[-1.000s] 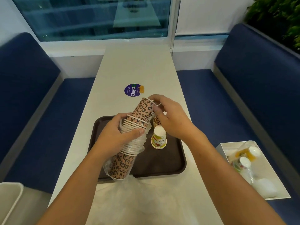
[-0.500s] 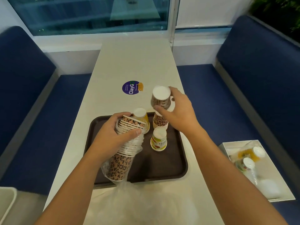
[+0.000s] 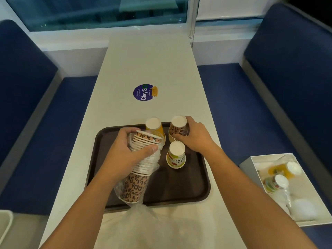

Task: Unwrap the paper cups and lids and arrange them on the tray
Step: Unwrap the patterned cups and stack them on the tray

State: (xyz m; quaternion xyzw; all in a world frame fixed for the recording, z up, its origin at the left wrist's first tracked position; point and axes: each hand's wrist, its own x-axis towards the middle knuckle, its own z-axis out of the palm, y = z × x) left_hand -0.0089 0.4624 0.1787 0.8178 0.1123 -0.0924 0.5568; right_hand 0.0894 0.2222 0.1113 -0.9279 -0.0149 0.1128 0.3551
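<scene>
The left hand (image 3: 129, 151) curls round a tilted stack (image 3: 137, 184) of leopard-print paper cups. Its crinkled clear wrap (image 3: 142, 220) is bunched under the fingers and trails onto the smooth white table (image 3: 149, 65). The right hand (image 3: 195, 139) grips an inverted leopard cup (image 3: 177, 129) that caps another at the far edge of the dark, round-cornered tray (image 3: 179, 191). A tapered yellow cup (image 3: 154, 125) and fruit cup (image 3: 176, 157) stand inverted beside it.

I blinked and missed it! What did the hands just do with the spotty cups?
The right hand pulled one leopard cup off the top of the stack, carried it right and lowered it upside down onto a second leopard cup on the tray. The left hand kept its grip on the wrapped stack. The yellow cup and fruit-print cup stayed put.
</scene>
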